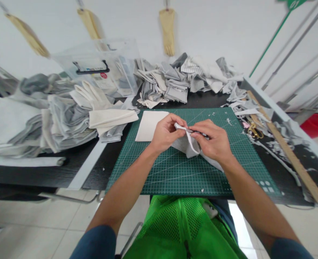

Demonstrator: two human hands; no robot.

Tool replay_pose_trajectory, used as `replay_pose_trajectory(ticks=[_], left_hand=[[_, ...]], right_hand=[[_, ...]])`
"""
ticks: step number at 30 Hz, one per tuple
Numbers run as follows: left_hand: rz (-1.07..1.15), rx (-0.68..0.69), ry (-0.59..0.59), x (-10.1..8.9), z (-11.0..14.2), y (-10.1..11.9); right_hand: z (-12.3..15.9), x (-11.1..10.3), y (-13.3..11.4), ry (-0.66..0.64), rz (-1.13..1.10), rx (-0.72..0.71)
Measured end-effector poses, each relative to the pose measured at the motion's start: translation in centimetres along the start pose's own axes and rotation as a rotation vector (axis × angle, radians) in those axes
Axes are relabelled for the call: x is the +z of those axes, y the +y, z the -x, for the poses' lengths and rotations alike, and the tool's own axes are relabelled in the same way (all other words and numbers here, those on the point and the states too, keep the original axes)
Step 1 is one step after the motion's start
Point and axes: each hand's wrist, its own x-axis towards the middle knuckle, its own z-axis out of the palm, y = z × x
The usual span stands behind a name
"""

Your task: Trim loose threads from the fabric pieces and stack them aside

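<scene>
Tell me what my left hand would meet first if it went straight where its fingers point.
Beyond the pale cloth it pinches, your left hand would probably meet your right hand first, though the exact depth between them is unclear.

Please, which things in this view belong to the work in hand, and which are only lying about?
In use:
- light grey cloth, in both left hand and right hand
- slim dark tool, right hand
- green mat, underneath

Apparently lying about:
- cream piece on the mat
- gold-coloured scissors
- wooden strip
- clear box
</scene>
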Motion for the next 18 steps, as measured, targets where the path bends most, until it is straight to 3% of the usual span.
replay_pose_trajectory(ticks=[12,18], left_hand=[[0.001,0.059,0.017,-0.73,-0.39,-0.21],[0.043,-0.018,0.016,-0.51,-0.29,0.02]], right_hand=[[0.01,0.03,-0.02,-0.010,-0.028,-0.003],[-0.18,-0.15,-0.78,-0.011,-0.010,0.076]])
